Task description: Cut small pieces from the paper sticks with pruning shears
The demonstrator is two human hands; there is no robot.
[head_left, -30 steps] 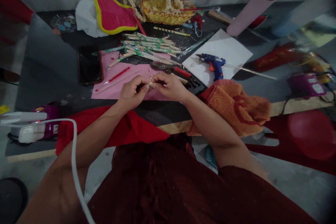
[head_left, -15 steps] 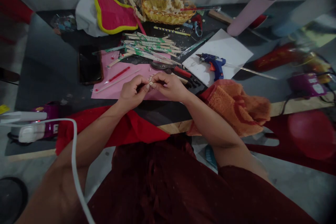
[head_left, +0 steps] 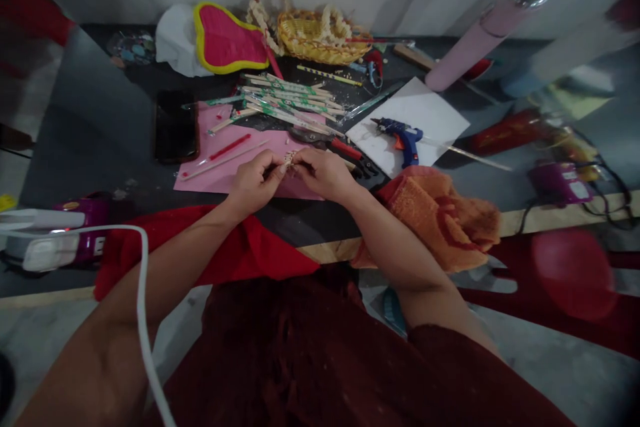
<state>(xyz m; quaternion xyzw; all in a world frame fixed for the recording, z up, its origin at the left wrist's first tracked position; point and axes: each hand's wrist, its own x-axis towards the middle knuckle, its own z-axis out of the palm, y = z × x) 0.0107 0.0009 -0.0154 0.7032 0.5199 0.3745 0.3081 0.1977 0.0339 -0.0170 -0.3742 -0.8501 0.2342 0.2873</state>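
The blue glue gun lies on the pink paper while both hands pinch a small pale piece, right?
Not quite: in the head view, the glue gun lies on the white sheet. The left hand and right hand do pinch a small pale piece.

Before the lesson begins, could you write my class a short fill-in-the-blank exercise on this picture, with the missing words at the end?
1. Over the ____ paper, the left hand and right hand hold a small piece.
2. The ____ lies on the white sheet.
3. The phone lies to the ____ (left or right) of the towel.
4. The basket is ____ in colour.

Missing words: pink; glue gun; left; yellow.
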